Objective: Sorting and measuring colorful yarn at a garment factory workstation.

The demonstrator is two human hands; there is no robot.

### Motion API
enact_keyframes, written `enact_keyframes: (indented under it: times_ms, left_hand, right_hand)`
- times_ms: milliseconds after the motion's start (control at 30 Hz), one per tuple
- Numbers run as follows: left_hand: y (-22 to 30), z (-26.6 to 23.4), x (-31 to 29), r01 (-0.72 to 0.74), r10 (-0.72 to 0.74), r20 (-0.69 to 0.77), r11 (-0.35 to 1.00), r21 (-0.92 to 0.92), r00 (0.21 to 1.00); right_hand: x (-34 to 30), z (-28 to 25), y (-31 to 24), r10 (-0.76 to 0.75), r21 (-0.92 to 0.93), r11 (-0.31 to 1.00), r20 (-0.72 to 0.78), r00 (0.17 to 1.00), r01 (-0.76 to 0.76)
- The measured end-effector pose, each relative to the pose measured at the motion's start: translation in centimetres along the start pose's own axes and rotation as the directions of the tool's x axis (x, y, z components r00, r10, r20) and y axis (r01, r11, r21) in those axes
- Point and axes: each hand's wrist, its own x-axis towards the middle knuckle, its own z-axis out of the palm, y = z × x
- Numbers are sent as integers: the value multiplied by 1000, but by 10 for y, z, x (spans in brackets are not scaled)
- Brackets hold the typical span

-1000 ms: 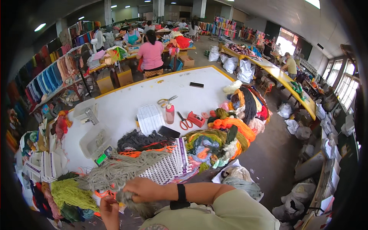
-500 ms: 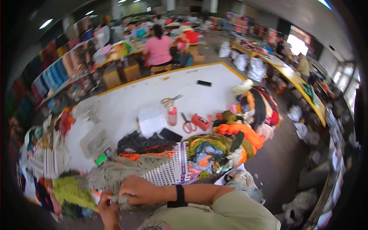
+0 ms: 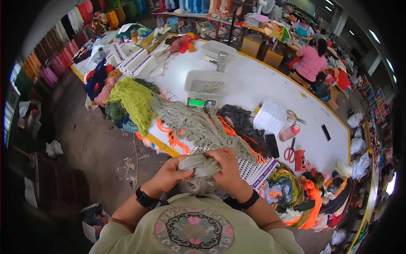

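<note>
Fisheye view from wearer's head, facing down, embroidered shirt point(image 3: 194, 230) closest at six o'clock, left hand point(image 3: 171, 171) near at seven, right hand point(image 3: 228, 167) at five, desk point(image 3: 243, 70) from ten to four, pink-shirted co-worker point(image 3: 311, 63) far at two

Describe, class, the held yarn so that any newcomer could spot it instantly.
Find the big white table with yellow edging, then its near side. There, the left hand and right hand grip a grey yarn bundle. Unlike the loose grey strands spread across the table, it is gathered and held.
</note>
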Motion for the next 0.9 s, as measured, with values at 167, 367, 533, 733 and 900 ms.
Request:
enact_keyframes:
  times_ms: [167, 367, 533, 733, 900]
  left_hand:
    - [31, -42, -27, -253, 263, -42, 953, 165, 964]
    - [77, -132, -75, -419, 409, -93, 891, -174, 908]
    - [107, -181, -80, -339, 394, 51, 711, 616, 918]
    - [146, -214, -77, -343, 374, 179, 438, 831, 910]
    - [170, -266, -82, 49, -244, 325, 860, 509, 914]
  right_hand:
    - [36, 52, 6, 225, 734, 637, 114, 968, -235]
    - [83, 122, -4, 45, 832, 382, 417, 908, -402]
    - [150, 153, -37, -63, 642, 734, 389, 919, -222]
    - [173, 204, -86, 26, 381, 900, 438, 899, -211]
    - [206, 180, -123, 303, 576, 662, 379, 874, -480]
